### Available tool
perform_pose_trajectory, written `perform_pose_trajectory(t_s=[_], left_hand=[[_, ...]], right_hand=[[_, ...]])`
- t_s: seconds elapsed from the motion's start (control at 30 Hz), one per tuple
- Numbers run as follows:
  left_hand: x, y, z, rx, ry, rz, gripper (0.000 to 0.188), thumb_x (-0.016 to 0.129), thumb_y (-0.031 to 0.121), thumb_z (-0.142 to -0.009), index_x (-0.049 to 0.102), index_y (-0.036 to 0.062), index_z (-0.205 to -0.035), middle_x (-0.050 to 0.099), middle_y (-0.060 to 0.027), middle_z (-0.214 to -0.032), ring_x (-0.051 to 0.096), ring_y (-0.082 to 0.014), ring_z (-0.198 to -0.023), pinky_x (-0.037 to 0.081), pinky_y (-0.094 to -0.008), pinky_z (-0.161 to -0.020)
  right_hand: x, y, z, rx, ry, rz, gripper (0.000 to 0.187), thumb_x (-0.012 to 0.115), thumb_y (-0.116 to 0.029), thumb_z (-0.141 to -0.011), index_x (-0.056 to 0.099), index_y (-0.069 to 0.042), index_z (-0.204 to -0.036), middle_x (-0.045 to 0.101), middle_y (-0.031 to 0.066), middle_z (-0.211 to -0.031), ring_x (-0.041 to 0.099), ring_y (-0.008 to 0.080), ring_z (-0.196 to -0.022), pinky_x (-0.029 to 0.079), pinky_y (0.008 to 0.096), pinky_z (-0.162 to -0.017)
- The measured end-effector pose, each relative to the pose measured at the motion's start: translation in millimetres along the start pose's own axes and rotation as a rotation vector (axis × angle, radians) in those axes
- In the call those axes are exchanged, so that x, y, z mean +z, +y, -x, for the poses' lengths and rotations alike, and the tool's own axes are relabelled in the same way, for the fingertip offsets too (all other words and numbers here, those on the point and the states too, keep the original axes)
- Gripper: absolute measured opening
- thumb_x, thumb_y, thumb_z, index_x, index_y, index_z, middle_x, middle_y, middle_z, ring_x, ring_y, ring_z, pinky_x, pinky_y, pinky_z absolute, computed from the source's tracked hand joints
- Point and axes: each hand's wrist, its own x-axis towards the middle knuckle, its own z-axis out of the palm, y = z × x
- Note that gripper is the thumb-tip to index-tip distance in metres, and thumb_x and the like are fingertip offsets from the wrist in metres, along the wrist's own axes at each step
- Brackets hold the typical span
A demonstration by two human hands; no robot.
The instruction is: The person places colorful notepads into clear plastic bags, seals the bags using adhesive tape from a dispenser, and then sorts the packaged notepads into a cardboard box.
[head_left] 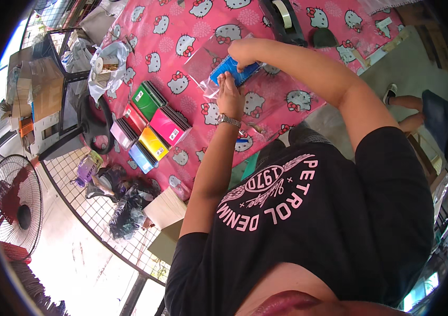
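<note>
A blue spiral notebook (238, 72) is between my hands, with a clear plastic bag (198, 67) around or under it; I cannot tell how much of it is inside. My left hand (229, 97), a metal watch at its wrist, grips the notebook's near left edge, its fingers straight and close together on the blue cover. At the far edge my right hand (244, 53) is closed on the notebook, the wrist bent and the fingers partly hidden. Left of them lie stacks of small spiral notebooks: green (147, 101), red (136, 118), magenta (170, 127), lilac (124, 131), yellow (153, 144) and light blue (143, 157).
A pink cat-print cloth (192, 108) covers the table. A black tape dispenser (285, 23) stands at the far side, near a dark green object (324, 38). A blue pen (242, 140) lies near me. On the left are a white plastic bag (109, 68) and a fan (17, 206).
</note>
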Motion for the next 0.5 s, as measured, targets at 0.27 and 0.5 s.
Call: perform_pose_trajectory(t_s=[0.27, 0.5], left_hand=[[-43.8, 8.7, -11.4, 0.245, -0.180, -0.341, 0.062, 0.063, 0.039, -0.082, 0.046, 0.0049, -0.131, 0.047, -0.0219, -0.133, 0.045, -0.0370, -0.123, 0.035, -0.0458, -0.103], [-86.3, -35.8, -95.2, -0.307, -0.613, 0.097, 0.061, 0.046, 0.052, -0.091, 0.064, -0.0035, -0.108, 0.066, -0.0186, -0.094, 0.062, -0.0302, -0.094, 0.046, -0.0380, -0.084]], right_hand=[[67.0, -12.8, 75.7, 0.456, 0.605, -0.441, 0.043, 0.073, -0.043, -0.073, 0.067, -0.001, -0.082, 0.067, 0.0165, -0.079, 0.066, 0.0324, -0.074, 0.052, 0.0450, -0.067], [109.7, -117.5, 56.1, 0.506, 0.634, -2.007, 0.070, 0.051, -0.061, -0.086, 0.059, 0.004, -0.111, 0.061, 0.0170, -0.106, 0.056, 0.0263, -0.106, 0.045, 0.0437, -0.087]])
